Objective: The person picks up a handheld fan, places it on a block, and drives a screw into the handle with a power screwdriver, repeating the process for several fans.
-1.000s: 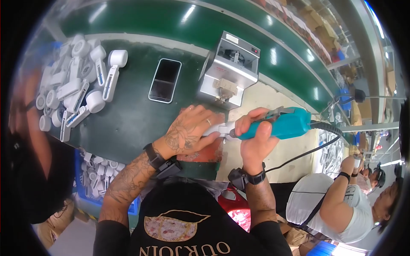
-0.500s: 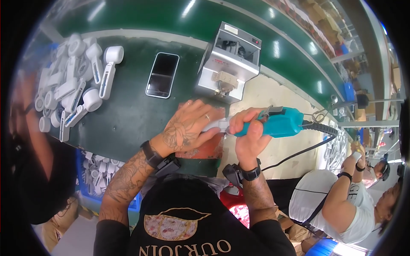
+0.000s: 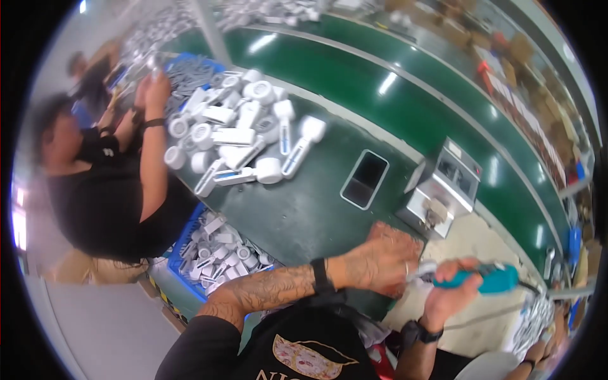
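My right hand (image 3: 446,294) is wrapped around a teal electric screwdriver (image 3: 499,279), which lies nearly level and points left. At its tip a small white plastic part (image 3: 423,271) shows, blurred by motion. My left hand (image 3: 380,263) is closed on that part from the other side, over a reddish pad (image 3: 382,229) on the bench. The fingers of the left hand cover most of the part, and I cannot tell whether the tip touches it.
Beyond my hands lie a phone (image 3: 365,179) and a silver machine (image 3: 437,201). Several white round-headed, slim-handled pieces (image 3: 237,136) are heaped at the left. Below them stands a blue crate (image 3: 183,250) of similar parts. A co-worker (image 3: 104,190) sits left; a green conveyor (image 3: 354,76) runs behind.
The view has swung left, so bench things appear farther right and the co-worker at left is in plain sight. Both hands keep their holds on the part and the screwdriver.
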A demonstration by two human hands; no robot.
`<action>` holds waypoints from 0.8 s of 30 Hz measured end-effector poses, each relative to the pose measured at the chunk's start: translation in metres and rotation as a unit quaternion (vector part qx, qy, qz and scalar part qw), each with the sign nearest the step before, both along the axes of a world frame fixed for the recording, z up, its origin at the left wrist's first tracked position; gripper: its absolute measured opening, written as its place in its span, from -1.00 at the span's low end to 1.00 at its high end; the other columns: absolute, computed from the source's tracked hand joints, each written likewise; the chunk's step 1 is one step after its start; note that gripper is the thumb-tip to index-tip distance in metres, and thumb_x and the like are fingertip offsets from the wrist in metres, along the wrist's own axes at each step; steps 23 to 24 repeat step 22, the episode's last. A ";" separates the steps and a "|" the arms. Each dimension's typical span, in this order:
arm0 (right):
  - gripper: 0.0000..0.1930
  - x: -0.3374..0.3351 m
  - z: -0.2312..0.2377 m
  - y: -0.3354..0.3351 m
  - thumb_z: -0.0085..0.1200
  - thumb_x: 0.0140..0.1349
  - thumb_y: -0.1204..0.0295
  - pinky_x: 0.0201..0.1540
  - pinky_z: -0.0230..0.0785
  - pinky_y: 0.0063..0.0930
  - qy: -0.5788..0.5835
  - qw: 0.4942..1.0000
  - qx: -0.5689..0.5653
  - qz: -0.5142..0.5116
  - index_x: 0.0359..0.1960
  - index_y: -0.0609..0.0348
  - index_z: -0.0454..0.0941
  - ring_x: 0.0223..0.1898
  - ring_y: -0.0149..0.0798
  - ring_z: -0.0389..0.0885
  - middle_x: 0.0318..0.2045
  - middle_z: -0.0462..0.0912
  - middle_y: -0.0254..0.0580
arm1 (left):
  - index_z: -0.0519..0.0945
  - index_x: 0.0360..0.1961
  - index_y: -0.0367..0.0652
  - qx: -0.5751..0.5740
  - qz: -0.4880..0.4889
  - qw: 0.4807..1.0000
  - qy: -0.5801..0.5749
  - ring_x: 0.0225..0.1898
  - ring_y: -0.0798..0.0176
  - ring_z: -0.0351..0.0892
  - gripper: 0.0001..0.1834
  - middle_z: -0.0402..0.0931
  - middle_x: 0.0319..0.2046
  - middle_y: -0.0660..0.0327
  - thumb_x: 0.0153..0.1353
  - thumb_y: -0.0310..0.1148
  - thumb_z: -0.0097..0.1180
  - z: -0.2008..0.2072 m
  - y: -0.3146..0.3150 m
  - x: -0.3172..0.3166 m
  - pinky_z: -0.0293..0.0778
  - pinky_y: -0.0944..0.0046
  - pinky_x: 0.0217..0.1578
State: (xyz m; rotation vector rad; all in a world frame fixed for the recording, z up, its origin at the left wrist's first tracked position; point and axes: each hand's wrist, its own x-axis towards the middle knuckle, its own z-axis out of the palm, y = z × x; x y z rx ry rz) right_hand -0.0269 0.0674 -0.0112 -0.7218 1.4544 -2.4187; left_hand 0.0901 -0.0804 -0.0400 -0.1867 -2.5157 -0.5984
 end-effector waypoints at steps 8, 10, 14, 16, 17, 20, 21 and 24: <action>-0.50 -0.007 0.031 0.041 -0.17 0.47 -0.10 -0.51 0.08 -0.56 -0.020 0.990 -0.090 -0.107 -0.11 0.15 0.45 -0.61 -0.45 0.17 -0.64 0.22 -0.38 | 0.53 0.06 -0.28 0.417 0.281 0.860 0.084 0.02 0.03 0.58 -0.61 0.59 -0.05 -0.01 0.26 -0.33 0.23 0.019 -0.069 0.080 0.44 0.16 0.09; -0.46 -0.008 0.020 0.042 -0.13 0.43 -0.15 -0.49 0.10 -0.55 -0.048 0.988 -0.065 -0.135 -0.11 0.16 0.44 -0.59 -0.43 0.21 -0.63 0.26 -0.35 | 0.43 0.17 -0.35 0.461 0.346 0.788 0.216 0.13 0.15 0.51 -0.58 0.52 0.09 0.02 0.34 -0.41 0.13 0.003 -0.124 0.099 0.37 0.21 0.19; -0.35 -0.020 -0.009 0.052 0.02 0.30 -0.24 -0.47 0.20 -0.56 -0.009 0.988 0.038 -0.148 -0.14 0.23 0.42 -0.56 -0.38 0.36 -0.59 0.39 -0.29 | 0.35 0.26 -0.28 0.206 0.526 0.800 0.204 0.13 0.01 0.46 -0.46 0.45 0.13 -0.04 0.31 -0.37 0.17 0.030 -0.171 0.102 0.39 0.14 0.17; -0.44 -0.024 -0.021 0.046 0.05 0.35 -0.13 -0.47 0.25 -0.50 0.088 0.989 0.051 -0.104 -0.14 0.22 0.40 -0.56 -0.39 0.38 -0.60 0.39 -0.30 | 0.39 0.23 -0.28 0.093 0.517 0.817 0.238 0.11 -0.07 0.46 -0.48 0.45 0.10 -0.09 0.28 -0.37 0.19 0.033 -0.165 0.094 0.41 0.06 0.11; -0.42 -0.023 -0.024 0.038 0.08 0.33 -0.14 -0.47 0.28 -0.49 0.087 0.988 0.056 -0.112 -0.14 0.23 0.40 -0.56 -0.38 0.41 -0.60 0.41 -0.30 | 0.46 0.12 -0.28 0.147 0.493 0.836 0.189 0.06 -0.12 0.47 -0.54 0.46 0.02 -0.11 0.24 -0.34 0.24 0.033 -0.152 0.091 0.42 0.03 0.06; -0.39 -0.023 -0.025 0.019 0.08 0.31 -0.17 -0.46 0.31 -0.51 0.082 0.988 0.075 -0.105 -0.12 0.24 0.40 -0.54 -0.37 0.44 -0.59 0.44 -0.29 | 0.51 0.01 -0.27 0.138 0.350 0.926 0.031 0.01 -0.17 0.48 -0.56 0.47 -0.05 -0.14 0.18 -0.27 0.32 0.012 -0.128 0.069 0.43 0.00 0.04; -0.38 -0.028 -0.027 0.016 0.07 0.32 -0.17 -0.47 0.33 -0.47 0.083 0.987 0.093 -0.100 -0.06 0.24 0.39 -0.54 -0.35 0.45 -0.58 0.45 -0.27 | 0.52 -0.03 -0.22 0.068 0.351 0.934 0.025 -0.01 -0.23 0.47 -0.52 0.47 -0.10 -0.14 0.12 -0.17 0.37 0.004 -0.122 0.056 0.42 -0.02 0.06; -0.37 -0.039 -0.027 0.011 0.06 0.33 -0.17 -0.47 0.36 -0.44 0.085 0.986 0.107 -0.097 -0.01 0.24 0.37 -0.54 -0.32 0.46 -0.56 0.47 -0.26 | 0.52 -0.03 -0.22 0.061 0.352 0.933 0.030 -0.01 -0.23 0.47 -0.52 0.47 -0.10 -0.14 0.12 -0.17 0.37 0.009 -0.128 0.055 0.42 -0.02 0.06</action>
